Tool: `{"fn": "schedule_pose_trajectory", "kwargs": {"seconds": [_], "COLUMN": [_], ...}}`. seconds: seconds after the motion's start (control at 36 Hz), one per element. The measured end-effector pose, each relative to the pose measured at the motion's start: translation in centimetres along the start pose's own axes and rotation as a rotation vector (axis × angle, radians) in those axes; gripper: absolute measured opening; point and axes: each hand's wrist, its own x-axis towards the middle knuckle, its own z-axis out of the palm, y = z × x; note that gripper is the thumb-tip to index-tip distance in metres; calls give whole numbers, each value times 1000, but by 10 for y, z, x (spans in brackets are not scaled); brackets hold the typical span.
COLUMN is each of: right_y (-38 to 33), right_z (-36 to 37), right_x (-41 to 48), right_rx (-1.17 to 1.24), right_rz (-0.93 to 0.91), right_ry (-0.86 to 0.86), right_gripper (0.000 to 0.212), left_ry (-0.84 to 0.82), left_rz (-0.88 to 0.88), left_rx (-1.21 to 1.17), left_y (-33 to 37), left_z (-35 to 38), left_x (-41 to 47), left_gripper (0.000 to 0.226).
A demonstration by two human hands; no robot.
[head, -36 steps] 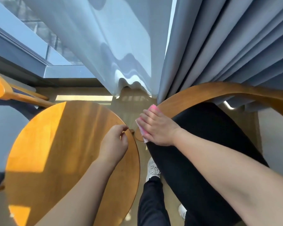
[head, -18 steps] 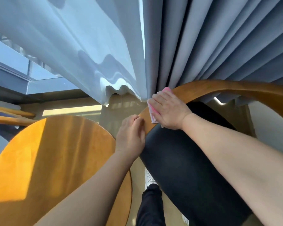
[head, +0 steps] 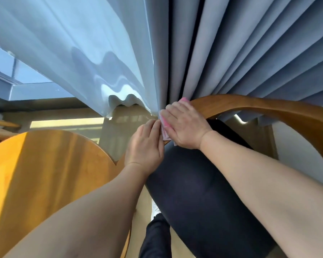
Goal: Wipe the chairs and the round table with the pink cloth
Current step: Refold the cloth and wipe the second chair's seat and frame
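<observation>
A chair with a curved wooden back rail (head: 259,107) and a black seat cushion (head: 203,192) stands on the right. My right hand (head: 185,125) lies flat on the pink cloth (head: 165,127) and presses it onto the left end of that rail; pink edges show under the palm and past the fingertips. Just to its left, my left hand (head: 145,144) rests on the same rail end, its fingers touching the cloth's edge. The round wooden table (head: 45,168) fills the lower left, partly lit by sun.
Grey-blue curtains (head: 231,43) hang right behind the chair back, and a sheer white curtain (head: 73,53) hangs to the left. A window frame (head: 26,90) is at far left, with another chair's wooden rail (head: 2,125) below it. My leg and shoe (head: 155,211) stand between table and chair.
My right hand slid the pink cloth up along the chair rail toward the curtain. My left hand left the table edge and came to the rail end beside the cloth.
</observation>
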Motion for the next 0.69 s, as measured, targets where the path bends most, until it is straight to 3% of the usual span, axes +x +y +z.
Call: {"fn": "schedule_pose_trajectory", "kwargs": {"seconds": [0.14,0.42,0.69], "right_y": [27,86,135], "right_z": [-4,-4,-10], "right_x": [-10,-35,-85], "right_rx": [12,-91,-117], "right_rz": [127,331,486], "right_ry": [-20,18,-107], "right_gripper": [48,43,57], "left_ry": [-41,-140,-163], "left_rz": [-38,-18,12], "left_rx": [71,218,294], "left_y": [2,2,6], "left_z": [-1,-2,-1], "left_x": [0,3,4], "left_gripper": [48,66,59]}}
